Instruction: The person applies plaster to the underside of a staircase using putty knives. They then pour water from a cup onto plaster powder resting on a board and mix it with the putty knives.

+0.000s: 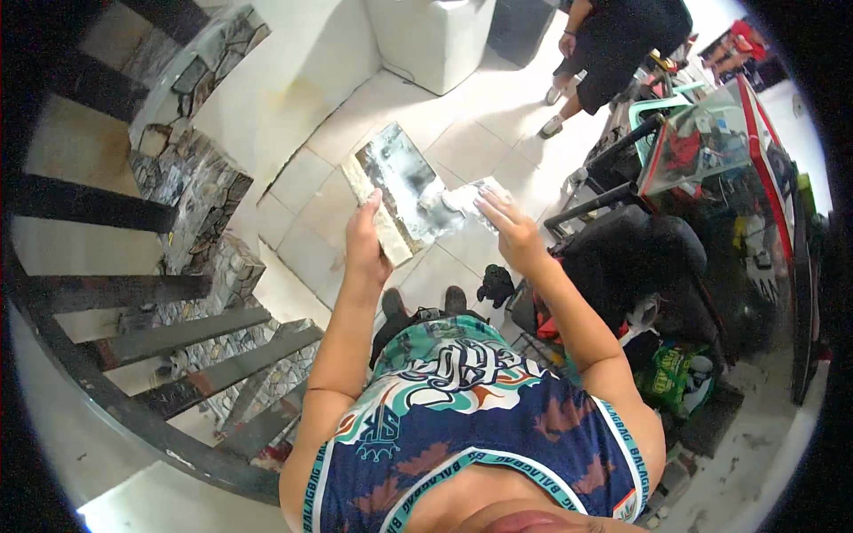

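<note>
Head view: the left hand (364, 238) has its grip pinched on the near edge of a flat rectangular slab (395, 191), pale and thick along its cut side, its broad face dark, glossy and smeared grey. The right hand (506, 226) lies flat, fingers spread, pressing a crumpled whitish rag (462, 197) against the slab's right edge. Below them lies a pale tiled floor (306, 191).
</note>
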`<move>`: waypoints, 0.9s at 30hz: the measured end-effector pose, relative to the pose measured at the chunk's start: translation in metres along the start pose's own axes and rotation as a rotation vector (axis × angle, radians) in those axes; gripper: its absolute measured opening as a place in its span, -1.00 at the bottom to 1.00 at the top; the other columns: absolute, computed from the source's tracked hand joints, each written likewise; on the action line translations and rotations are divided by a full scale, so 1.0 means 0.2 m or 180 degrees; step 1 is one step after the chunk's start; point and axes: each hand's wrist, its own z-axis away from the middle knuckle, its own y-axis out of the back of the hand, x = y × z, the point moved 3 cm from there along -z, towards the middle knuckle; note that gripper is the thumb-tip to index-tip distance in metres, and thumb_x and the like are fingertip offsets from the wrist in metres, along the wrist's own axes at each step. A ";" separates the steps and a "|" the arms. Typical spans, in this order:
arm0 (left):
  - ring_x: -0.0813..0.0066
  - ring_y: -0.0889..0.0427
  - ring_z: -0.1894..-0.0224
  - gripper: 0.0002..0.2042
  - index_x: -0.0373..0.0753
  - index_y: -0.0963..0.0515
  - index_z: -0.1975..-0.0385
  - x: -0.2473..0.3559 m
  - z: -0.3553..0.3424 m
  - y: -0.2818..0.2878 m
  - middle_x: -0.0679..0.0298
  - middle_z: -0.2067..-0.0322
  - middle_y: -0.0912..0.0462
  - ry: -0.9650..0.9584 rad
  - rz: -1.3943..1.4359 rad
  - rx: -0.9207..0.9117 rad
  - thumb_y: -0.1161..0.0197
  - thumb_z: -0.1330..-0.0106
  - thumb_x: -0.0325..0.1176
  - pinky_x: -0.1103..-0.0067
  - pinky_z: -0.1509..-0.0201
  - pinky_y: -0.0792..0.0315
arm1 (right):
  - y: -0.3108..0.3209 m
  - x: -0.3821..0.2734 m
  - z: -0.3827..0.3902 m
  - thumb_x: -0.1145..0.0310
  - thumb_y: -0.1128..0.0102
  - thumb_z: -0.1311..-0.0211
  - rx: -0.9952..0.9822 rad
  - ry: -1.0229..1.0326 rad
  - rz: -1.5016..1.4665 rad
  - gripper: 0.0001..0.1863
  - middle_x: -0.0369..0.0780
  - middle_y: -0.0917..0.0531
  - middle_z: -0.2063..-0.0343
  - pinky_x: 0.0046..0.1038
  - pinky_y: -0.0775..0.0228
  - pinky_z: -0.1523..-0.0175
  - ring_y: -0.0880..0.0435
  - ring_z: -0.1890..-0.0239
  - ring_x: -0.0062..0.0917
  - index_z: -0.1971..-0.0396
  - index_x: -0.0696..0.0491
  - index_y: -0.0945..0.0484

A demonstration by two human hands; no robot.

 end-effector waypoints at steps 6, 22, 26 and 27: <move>0.41 -0.50 0.07 -0.64 -0.40 -0.26 -0.07 0.04 -0.02 -0.12 0.16 0.06 -0.45 -0.0610 -0.0025 -0.0185 -0.03 -0.37 -0.33 0.46 -0.01 -0.42 | 0.10 0.08 0.13 0.53 -0.05 -0.27 0.1328 -0.2171 -0.0956 -0.79 -0.27 -0.63 0.38 -0.56 -0.39 0.24 -0.59 0.38 -0.57 0.11 0.20 -0.50; 0.11 -0.61 0.35 -0.79 -0.35 -0.37 0.12 0.01 -0.03 0.02 -0.03 0.29 -0.58 -0.1922 -0.3432 -0.1422 -0.09 -0.31 -0.41 0.44 0.28 -0.47 | -0.20 -0.16 -0.14 0.59 -0.01 -0.25 0.2490 -0.2703 -0.3453 -0.87 -0.31 -0.52 0.38 -0.56 -0.41 0.27 -0.52 0.37 -0.65 0.21 0.13 -0.38; 0.04 -0.61 0.16 -0.68 -0.22 -0.30 0.00 0.07 0.01 0.03 -0.05 0.14 -0.57 -0.2800 -0.3264 -0.1845 -0.10 -0.25 -0.55 0.42 0.15 -0.52 | -0.24 -0.18 -0.16 0.57 0.03 -0.26 0.2575 -0.2873 -0.3585 -0.83 -0.23 -0.55 0.27 -0.49 -0.48 0.15 -0.56 0.25 -0.56 0.15 0.18 -0.39; 0.01 -0.60 0.11 -0.63 -0.18 -0.28 -0.02 0.07 0.01 0.05 -0.05 0.11 -0.56 -0.2697 -0.3301 -0.1869 -0.09 -0.22 -0.59 0.40 0.11 -0.52 | -0.24 -0.19 -0.17 0.55 0.05 -0.29 0.2557 -0.2926 -0.3605 -0.81 -0.21 -0.56 0.24 -0.48 -0.49 0.15 -0.56 0.23 -0.56 0.12 0.21 -0.40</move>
